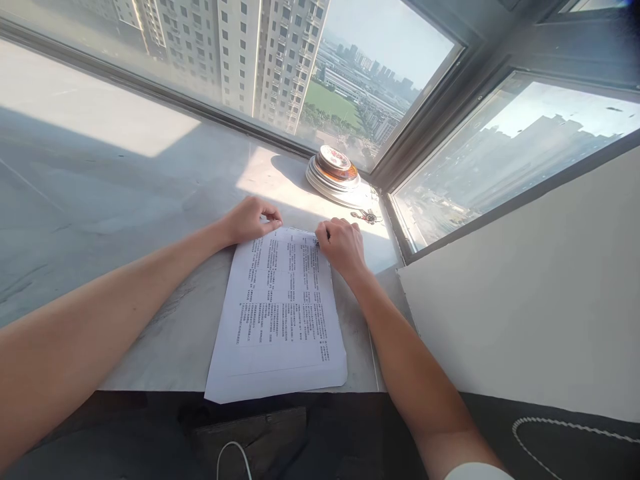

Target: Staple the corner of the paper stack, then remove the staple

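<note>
A printed sheet of paper, covered in rows of small text turned sideways, lies on the marble sill, its near edge slightly past the sill's front. My left hand pinches the far left corner between thumb and curled fingers. At the far right corner, my right hand is closed in a loose fist with the paper's edge under its thumb side. The fingertips of the right hand are partly hidden.
A stack of round rolls or discs, white and orange, stands in the window corner. A bunch of keys lies near it. Window frames and a white wall bound the sill. Below the front edge hangs a white cable.
</note>
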Demonstrator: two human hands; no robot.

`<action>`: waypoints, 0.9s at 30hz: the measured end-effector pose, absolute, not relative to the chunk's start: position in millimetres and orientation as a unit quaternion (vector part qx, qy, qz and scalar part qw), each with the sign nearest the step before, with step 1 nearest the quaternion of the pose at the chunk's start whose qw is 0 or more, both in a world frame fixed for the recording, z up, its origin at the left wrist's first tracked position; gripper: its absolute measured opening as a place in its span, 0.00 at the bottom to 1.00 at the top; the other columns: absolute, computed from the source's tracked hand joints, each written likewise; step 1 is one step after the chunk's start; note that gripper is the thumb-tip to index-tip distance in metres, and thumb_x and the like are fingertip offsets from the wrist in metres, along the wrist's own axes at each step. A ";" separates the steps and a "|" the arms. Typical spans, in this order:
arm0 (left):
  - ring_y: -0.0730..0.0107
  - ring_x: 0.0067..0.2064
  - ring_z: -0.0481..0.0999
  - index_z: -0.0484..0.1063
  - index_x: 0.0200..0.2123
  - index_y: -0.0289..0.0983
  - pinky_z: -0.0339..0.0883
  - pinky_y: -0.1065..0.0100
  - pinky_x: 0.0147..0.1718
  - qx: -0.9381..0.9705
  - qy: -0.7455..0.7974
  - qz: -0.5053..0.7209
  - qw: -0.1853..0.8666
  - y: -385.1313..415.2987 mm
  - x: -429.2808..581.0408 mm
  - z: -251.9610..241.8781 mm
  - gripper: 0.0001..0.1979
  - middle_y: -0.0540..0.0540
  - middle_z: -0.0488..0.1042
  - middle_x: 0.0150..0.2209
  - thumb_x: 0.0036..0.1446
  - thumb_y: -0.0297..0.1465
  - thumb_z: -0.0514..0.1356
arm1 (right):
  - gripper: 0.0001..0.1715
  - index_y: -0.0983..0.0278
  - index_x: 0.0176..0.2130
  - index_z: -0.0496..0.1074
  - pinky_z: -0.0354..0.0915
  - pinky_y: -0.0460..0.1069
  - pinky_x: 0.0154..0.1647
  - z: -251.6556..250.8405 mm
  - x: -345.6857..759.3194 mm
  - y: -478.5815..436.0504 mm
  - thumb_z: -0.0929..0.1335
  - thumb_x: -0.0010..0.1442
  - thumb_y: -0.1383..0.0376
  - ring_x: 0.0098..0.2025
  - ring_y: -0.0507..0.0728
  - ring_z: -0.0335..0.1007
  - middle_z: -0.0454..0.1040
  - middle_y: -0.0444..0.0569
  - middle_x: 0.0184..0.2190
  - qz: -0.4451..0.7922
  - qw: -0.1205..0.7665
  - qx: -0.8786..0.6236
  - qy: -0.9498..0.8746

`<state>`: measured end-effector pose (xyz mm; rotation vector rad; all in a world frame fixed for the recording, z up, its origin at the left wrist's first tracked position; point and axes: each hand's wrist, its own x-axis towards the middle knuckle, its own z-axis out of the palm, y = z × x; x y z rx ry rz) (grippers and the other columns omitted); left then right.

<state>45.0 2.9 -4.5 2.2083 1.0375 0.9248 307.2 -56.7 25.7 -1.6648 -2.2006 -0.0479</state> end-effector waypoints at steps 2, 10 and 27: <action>0.58 0.39 0.83 0.85 0.34 0.38 0.74 0.56 0.47 0.816 0.387 0.340 0.261 2.8 45.3 -4.4 0.11 0.43 0.86 0.35 0.62 0.37 0.64 | 0.27 0.61 0.25 0.53 0.54 0.55 0.45 24.9 307.1 -55.9 0.57 0.77 0.59 0.33 0.57 0.57 0.61 0.46 0.25 -0.020 0.191 -0.591 -0.783; 0.59 0.39 0.83 0.86 0.34 0.38 0.74 0.57 0.45 0.809 0.393 0.344 0.269 3.4 46.3 -4.3 0.10 0.43 0.86 0.36 0.60 0.36 0.65 | 0.27 0.61 0.24 0.53 0.53 0.56 0.43 21.6 307.5 -53.8 0.57 0.77 0.59 0.33 0.57 0.57 0.63 0.47 0.26 -0.031 0.196 -0.586 -0.785; 0.59 0.39 0.83 0.86 0.34 0.38 0.76 0.57 0.46 0.810 0.385 0.353 0.267 4.7 46.4 -6.8 0.09 0.43 0.86 0.35 0.59 0.34 0.65 | 0.25 0.60 0.27 0.55 0.51 0.57 0.46 26.9 298.4 -58.0 0.55 0.78 0.59 0.38 0.59 0.61 0.70 0.50 0.31 -0.060 0.114 -0.611 -0.781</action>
